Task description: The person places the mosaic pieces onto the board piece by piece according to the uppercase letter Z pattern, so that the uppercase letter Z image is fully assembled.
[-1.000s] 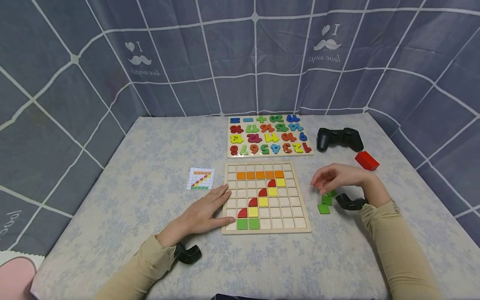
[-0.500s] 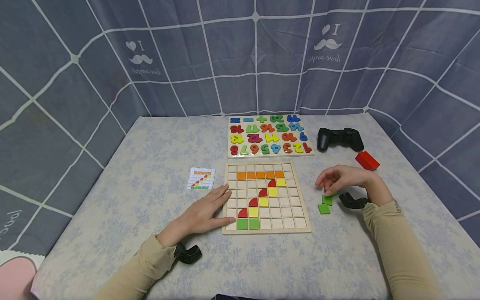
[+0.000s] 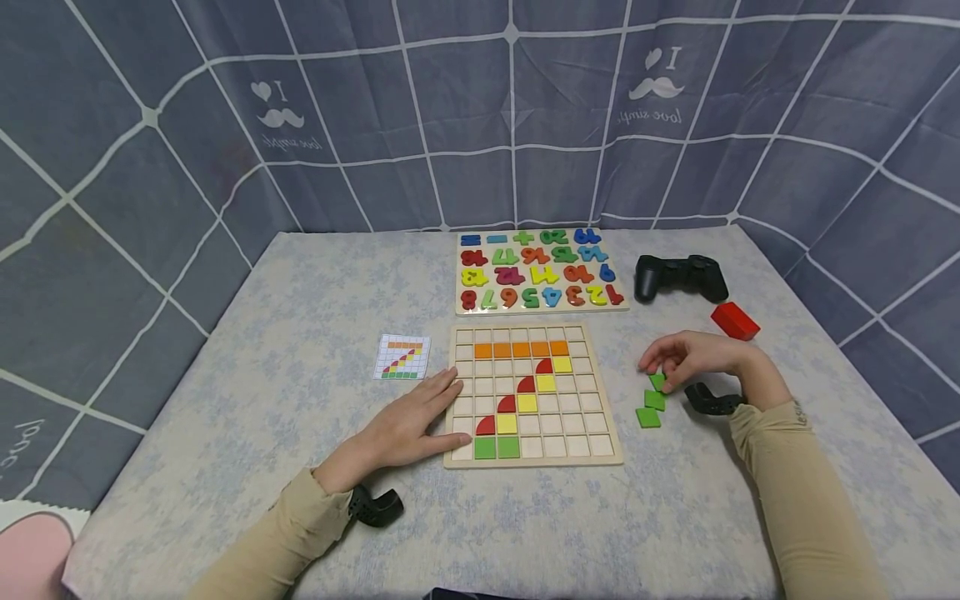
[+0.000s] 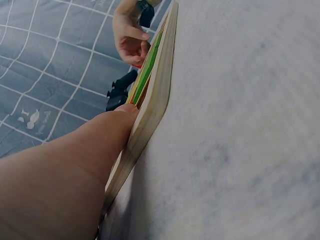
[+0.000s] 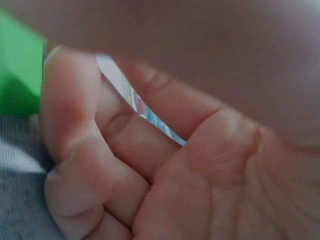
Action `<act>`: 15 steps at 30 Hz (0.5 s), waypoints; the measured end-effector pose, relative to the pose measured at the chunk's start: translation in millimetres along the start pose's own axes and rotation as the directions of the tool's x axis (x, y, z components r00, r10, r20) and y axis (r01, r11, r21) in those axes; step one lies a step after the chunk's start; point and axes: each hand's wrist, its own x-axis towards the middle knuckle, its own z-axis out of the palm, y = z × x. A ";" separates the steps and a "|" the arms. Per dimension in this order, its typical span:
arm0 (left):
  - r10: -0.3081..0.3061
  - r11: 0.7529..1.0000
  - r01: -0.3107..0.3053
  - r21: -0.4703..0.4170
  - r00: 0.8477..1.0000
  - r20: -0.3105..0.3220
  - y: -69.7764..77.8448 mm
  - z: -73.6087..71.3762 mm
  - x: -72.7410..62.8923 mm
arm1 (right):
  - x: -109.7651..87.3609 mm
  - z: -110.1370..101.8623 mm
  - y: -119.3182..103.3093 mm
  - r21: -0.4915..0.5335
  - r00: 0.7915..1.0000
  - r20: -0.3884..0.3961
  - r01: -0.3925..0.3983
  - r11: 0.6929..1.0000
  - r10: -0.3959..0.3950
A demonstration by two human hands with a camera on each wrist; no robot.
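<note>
My left hand (image 3: 408,425) lies with fingers extended on the left edge of a wooden grid board (image 3: 609,400). Its thumb is over the lower left corner, also seen in the left wrist view. The board bears a row of orange tiles (image 3: 521,350), a diagonal of red quarter-round and yellow tiles (image 3: 527,403), and two green tiles (image 3: 497,447) at the bottom. Right of the board, my right hand (image 3: 693,358) pinches a loose green square tile (image 3: 657,381) between thumb and fingers. In the right wrist view the green tile (image 5: 20,65) shows beyond the curled fingertips.
Two more green tiles (image 3: 651,408) lie below the right hand. A pattern card (image 3: 402,357) sits left of the board. Behind are a number puzzle board (image 3: 540,272), a black game controller (image 3: 680,279) and a red block (image 3: 735,322).
My right hand has shifted slightly right, away from the board, and closed on the farthest loose green tile, which is now turned and more visible. The left hand has stayed put.
</note>
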 end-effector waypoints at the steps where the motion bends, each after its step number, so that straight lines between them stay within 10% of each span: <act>1: 0.000 1.000 0.000 -0.001 1.000 0.000 0.1 -0.2 0.1 | -0.6 -0.5 0.7 -0.005 1.000 -0.002 -0.006 1.000 0.005; 15: -0.003 1.000 0.003 -0.004 1.000 0.008 0.5 -0.5 0.2 | 4.5 5.0 -4.9 -0.105 0.992 -0.100 -0.082 0.991 0.072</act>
